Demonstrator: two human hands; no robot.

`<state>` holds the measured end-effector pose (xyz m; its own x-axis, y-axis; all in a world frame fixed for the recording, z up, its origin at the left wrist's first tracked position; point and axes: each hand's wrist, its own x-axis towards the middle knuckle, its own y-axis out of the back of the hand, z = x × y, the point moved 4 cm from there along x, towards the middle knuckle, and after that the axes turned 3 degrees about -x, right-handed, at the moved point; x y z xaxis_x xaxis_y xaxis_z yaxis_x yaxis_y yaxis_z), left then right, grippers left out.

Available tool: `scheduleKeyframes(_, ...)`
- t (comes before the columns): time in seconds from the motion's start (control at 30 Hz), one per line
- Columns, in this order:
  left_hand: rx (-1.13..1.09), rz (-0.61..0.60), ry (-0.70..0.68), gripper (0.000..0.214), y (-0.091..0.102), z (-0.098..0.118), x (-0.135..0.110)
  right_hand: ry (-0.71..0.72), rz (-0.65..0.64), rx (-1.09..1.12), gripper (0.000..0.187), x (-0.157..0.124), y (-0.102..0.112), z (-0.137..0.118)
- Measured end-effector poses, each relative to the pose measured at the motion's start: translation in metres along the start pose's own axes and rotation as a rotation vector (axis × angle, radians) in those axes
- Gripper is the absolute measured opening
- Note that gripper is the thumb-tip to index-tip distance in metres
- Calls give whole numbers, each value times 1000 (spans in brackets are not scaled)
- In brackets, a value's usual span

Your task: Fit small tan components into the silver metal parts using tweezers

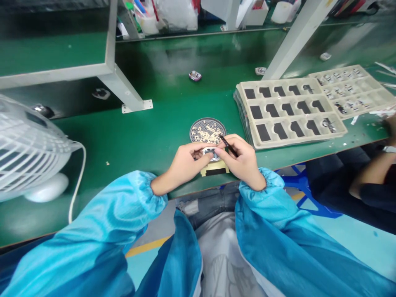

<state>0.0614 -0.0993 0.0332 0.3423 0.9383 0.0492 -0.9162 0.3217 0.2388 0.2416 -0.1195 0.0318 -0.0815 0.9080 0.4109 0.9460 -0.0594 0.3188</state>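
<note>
A small rounded part (212,155), white and silver with grey inside, is pinched between the thumb and fingers of my left hand (182,164). My right hand (244,163) grips dark tweezers (229,146), tilted with the tip pointing up and left. Its thumb also touches the part's right side. Just beyond my fingers lies a round dark perforated dish (192,125) scattered with tiny cream-coloured pieces (206,131). Under the part, at the bench edge, is a yellow-taped patch (227,168) with a black middle. My fingers hide part of what they hold.
A beige compartment tray (262,142) stands at right, with another tray (379,88) of parts behind it. A white fan (34,144) and its cord are at left. Shelf posts (130,93) rise from the green bench. At far right, another person's arm (371,171) shows.
</note>
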Motion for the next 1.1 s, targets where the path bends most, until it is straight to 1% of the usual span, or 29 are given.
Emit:
scheduleKeyframes(0.13, 39, 32, -71, 24, 2, 3, 0, -139, 49, 119, 17, -3, 4, 11)
scheduleKeyframes(0.2, 109, 45, -119, 23, 3, 5, 0, -152, 101, 124, 17, -4, 7, 12)
scheduleKeyframes(0.27, 203, 46, -190, 24, 3, 7, -1, -86, 117, 83, 13, -5, 9, 8)
scheduleKeyframes(0.37, 294, 15, -285, 26, 1, 11, -5, 48, 65, 6, 10, -4, 7, -1)
scheduleKeyframes(0.47, 337, 8, -335, 25, 0, 12, -7, 106, 18, -42, 8, -4, 4, -5)
scheduleKeyframes(0.6, 384, 18, -386, 23, 0, 12, -7, 147, 17, -91, 7, -4, 3, -5)
scheduleKeyframes(0.73, 445, 7, -419, 24, 1, 12, -8, 162, 29, -101, 10, -5, 2, -5)
scheduleKeyframes(1.0, 528, -32, -403, 30, 2, 11, -9, 198, -17, -82, 9, -4, 0, -4)
scheduleKeyframes(1.1, 526, -32, -411, 30, 2, 12, -9, 195, 4, -85, 10, -5, 1, -5)
